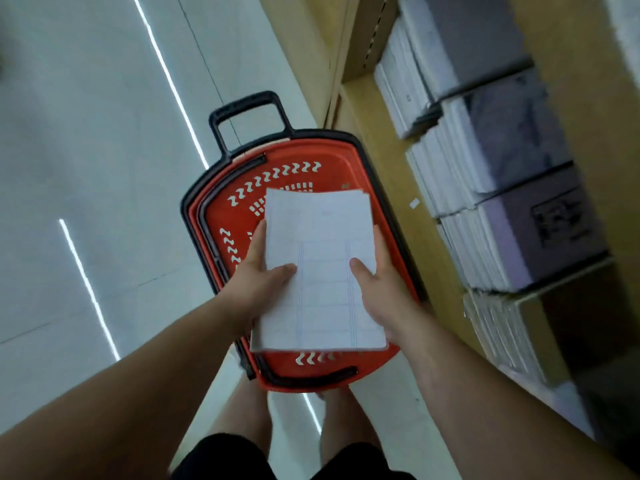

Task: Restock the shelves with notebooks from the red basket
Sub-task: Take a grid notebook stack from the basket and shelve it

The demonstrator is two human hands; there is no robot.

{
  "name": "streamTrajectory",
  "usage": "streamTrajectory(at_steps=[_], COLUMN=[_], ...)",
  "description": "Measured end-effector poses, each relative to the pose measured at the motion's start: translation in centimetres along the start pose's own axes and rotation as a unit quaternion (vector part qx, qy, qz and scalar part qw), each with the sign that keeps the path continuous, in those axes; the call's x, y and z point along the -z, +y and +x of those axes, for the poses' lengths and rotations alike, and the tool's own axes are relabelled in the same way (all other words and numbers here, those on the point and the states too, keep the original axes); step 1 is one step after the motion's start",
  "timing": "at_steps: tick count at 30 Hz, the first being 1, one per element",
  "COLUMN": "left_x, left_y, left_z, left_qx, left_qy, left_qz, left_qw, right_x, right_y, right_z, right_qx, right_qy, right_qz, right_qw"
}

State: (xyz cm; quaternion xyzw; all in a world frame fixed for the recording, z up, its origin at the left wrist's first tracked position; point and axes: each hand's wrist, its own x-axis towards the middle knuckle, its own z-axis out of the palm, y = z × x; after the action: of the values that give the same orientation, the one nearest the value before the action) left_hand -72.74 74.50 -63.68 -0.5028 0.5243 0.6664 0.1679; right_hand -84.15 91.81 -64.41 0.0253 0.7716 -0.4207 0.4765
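Notebooks [320,271] above basket [221,216], shelves [381,161] right

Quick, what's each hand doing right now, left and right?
Left hand: grips the notebook stack at its left edge, thumb on top.
Right hand: grips the same stack's right edge, thumb on top.

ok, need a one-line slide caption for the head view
Left hand and right hand hold a stack of notebooks over the red basket, beside a shelf of stocked notebook piles.
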Motion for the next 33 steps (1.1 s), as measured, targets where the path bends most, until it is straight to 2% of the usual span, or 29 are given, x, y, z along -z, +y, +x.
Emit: streamTrajectory(at_steps=[6, 13, 18, 21, 25, 29, 33], left_x=[0.7, 1.8, 3.6, 5.4, 8.8, 12.8, 15.3], left_y=[4.8, 10.9, 12.9, 13.8, 16.5, 20.7, 24.8], left_z=[-11.5, -24.5, -29.0, -29.0, -27.8, -27.4, -27.8], left_qx=[-0.046, -0.103, -0.148, -0.144, -0.153, -0.173, -0.187], left_qy=[-0.001, 0.008, 0.004, -0.023, -0.088, -0.166, -0.208], left_qz=[0.019, 0.022, 0.028, 0.041, 0.085, 0.16, 0.197], left_qw=[0.999, 0.994, 0.989, 0.988, 0.981, 0.958, 0.94], right_x=[2.1, 4.3, 4.7, 3.7, 1.1, -3.2, -6.9], right_y=[-5.6, -12.4, -15.6, -16.5, -18.3, -20.0, -22.1], right_z=[-9.9, -21.6, -25.7, -26.5, -27.6, -29.2, -31.8], right_qx=[0.05, 0.07, 0.109, 0.117, 0.106, 0.086, 0.091], right_qy=[0.0, -0.02, -0.027, 0.001, 0.084, 0.176, 0.221], right_qz=[0.024, 0.067, 0.071, 0.076, 0.117, 0.172, 0.256], right_qw=[0.998, 0.995, 0.991, 0.99, 0.984, 0.965, 0.937])
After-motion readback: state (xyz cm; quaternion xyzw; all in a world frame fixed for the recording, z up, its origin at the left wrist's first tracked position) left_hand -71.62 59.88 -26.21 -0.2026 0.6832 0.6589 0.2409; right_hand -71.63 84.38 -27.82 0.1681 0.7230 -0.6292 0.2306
